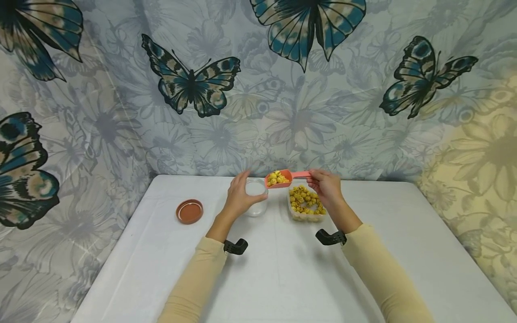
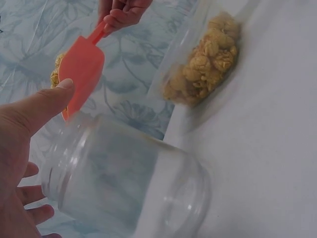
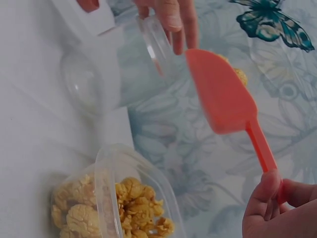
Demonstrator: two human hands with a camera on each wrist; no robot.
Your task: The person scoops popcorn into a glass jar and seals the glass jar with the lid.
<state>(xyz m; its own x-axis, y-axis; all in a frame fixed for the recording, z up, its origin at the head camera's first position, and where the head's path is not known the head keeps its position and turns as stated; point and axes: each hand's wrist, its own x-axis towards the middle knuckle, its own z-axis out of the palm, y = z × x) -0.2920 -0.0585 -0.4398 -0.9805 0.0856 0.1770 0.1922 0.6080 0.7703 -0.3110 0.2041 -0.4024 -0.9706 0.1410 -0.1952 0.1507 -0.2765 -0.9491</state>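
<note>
My right hand (image 1: 326, 186) pinches the handle of a coral-red scoop (image 3: 223, 94) between thumb and fingers. Yellow popcorn (image 1: 277, 178) heaps in the scoop, whose front edge is raised at the mouth of a clear jar (image 2: 119, 173). The jar stands upright on the table with no popcorn showing inside. Around the jar's mouth, my left hand (image 1: 238, 195) spreads its thumb and fingers wide; the thumb overlaps the scoop in the left wrist view. A clear plastic tub (image 3: 106, 198) of popcorn sits to the jar's right, below my right hand.
A reddish-brown round lid (image 1: 189, 211) lies on the white-covered table (image 1: 266, 278), left of the jar. Behind the table's far edge hangs a fabric backdrop (image 1: 226, 139) with butterflies and flowers. Each wrist wears a black camera mount (image 1: 332, 237).
</note>
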